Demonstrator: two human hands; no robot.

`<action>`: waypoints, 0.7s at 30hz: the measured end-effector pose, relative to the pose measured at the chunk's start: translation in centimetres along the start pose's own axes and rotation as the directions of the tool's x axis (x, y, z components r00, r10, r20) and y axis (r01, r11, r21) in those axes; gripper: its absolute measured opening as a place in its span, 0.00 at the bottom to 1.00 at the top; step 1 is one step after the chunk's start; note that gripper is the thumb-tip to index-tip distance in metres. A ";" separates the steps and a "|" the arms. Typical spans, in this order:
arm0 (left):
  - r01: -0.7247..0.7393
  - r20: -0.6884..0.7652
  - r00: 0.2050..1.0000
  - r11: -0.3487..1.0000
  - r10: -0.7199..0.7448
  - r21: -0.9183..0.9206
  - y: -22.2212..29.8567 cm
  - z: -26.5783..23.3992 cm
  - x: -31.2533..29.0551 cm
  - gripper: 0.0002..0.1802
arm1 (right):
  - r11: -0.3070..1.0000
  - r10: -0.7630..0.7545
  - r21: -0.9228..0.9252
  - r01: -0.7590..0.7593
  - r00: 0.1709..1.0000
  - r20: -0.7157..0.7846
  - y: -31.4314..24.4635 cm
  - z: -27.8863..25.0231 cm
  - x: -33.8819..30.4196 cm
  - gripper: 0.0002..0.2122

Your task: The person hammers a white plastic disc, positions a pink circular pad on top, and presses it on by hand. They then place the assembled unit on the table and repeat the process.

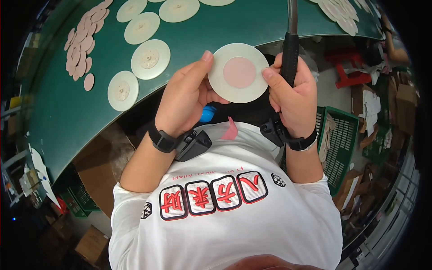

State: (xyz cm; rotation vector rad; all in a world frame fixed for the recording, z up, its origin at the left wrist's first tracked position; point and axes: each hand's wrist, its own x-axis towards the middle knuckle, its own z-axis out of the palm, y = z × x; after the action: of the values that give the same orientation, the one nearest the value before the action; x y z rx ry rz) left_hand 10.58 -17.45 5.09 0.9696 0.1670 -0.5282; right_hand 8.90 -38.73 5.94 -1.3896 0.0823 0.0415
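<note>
A round off-white disc is held up in front of me, tilted to face me. A smaller pink round pad lies at its centre. My left hand grips the disc's left edge, thumb at the upper rim and fingers below and behind. At the right edge my right hand presses its thumb on the disc's face. The same hand also wraps round a black-gripped tool, whose metal shaft runs up out of view. What ends the shaft cannot be seen. Each wrist wears a black strapped device.
On the green table lie several off-white discs with raised centres and a heap of pink pads. More pale pieces lie far right. A green crate, a red stool and cardboard boxes stand around.
</note>
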 end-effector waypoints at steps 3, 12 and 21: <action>0.005 0.005 1.000 0.999 -0.005 -0.052 0.1 0.5 0.0 0.20 | 0.999 0.024 0.021 -0.023 1.000 -0.014 0.0 0.1 0.0 0.09; 0.060 0.067 0.995 0.981 -0.074 0.185 -0.8 -1.0 0.0 0.16 | 0.993 0.105 -0.040 -0.107 0.993 -0.048 -0.5 -2.0 0.9 0.10; -0.255 0.213 0.727 -0.032 0.652 0.966 1.9 -4.1 -4.6 0.24 | 0.958 -0.286 -0.106 0.267 0.842 -0.457 -4.5 -7.4 10.1 0.07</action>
State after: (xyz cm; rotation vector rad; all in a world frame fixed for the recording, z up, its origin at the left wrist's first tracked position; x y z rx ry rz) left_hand 7.91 -11.58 5.84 2.3694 -0.3279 0.3501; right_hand 19.05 -47.03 8.20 -1.4137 0.2847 -0.5440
